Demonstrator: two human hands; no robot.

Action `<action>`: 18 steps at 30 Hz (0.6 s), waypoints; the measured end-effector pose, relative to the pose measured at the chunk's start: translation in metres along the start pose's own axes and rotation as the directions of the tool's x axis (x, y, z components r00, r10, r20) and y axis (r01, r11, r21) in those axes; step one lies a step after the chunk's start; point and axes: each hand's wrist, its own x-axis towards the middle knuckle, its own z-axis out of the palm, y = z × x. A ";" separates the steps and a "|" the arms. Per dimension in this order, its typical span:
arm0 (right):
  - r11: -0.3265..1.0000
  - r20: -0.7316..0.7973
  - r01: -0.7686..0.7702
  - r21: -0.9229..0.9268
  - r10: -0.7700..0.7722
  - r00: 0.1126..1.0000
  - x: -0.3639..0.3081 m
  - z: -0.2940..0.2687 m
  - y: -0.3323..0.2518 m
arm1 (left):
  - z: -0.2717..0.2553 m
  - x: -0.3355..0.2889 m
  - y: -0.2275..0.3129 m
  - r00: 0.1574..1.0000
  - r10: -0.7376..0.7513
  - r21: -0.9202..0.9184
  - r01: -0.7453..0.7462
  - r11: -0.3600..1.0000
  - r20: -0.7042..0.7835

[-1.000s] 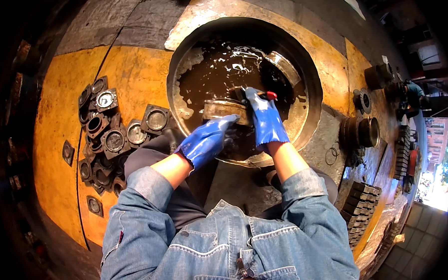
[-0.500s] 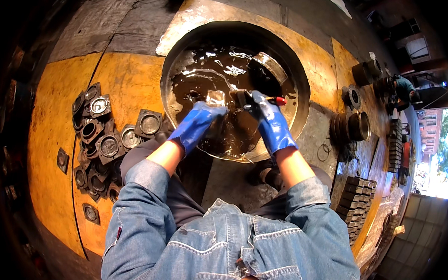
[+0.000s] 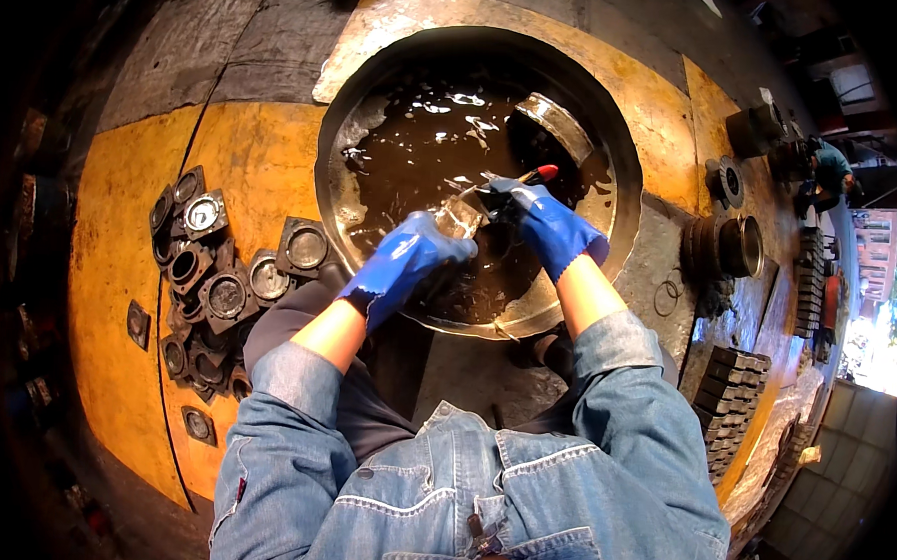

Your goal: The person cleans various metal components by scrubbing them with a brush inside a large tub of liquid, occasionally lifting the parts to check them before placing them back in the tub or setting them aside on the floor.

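Note:
Both my hands, in blue rubber gloves, work over a large round metal basin (image 3: 627,203) of dark, oily-looking liquid. My left hand (image 3: 409,260) is closed on a wet, shiny metal part (image 3: 458,218), whose full shape its fingers hide. My right hand (image 3: 559,225) grips a brush with a red-tipped handle (image 3: 543,172). The brush's dark head is against or very close to the metal part; contact is hard to make out. A metal ring (image 3: 557,127) stands partly in the liquid on the basin's far right side.
Dark square flanged metal parts (image 3: 226,295) lie heaped on the yellow floor plate (image 3: 114,265) at left. To the right are large metal cylinders (image 3: 740,246), thin rings (image 3: 666,298) and stacked metal blocks (image 3: 728,402). Another person (image 3: 832,172) is far off at right.
My hands have come closer together, bringing the metal part and the brush head to each other. The red handle tip has swung upward. The whole view has shifted slightly.

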 end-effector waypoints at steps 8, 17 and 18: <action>0.568 -0.454 -0.423 -0.706 0.095 0.886 0.029 0.011 0.035 | 0.004 -0.002 0.012 0.999 0.004 0.046 -0.002 0.999 -0.043; 0.896 -0.050 -0.006 -0.445 -0.018 0.999 -0.012 0.023 -0.034 | 0.006 0.005 0.012 0.988 -0.131 0.433 0.154 0.888 -0.083; 0.980 -0.031 0.017 -0.200 -0.024 0.999 -0.009 0.019 -0.033 | 0.007 0.006 0.008 0.986 -0.128 0.450 0.162 0.878 -0.105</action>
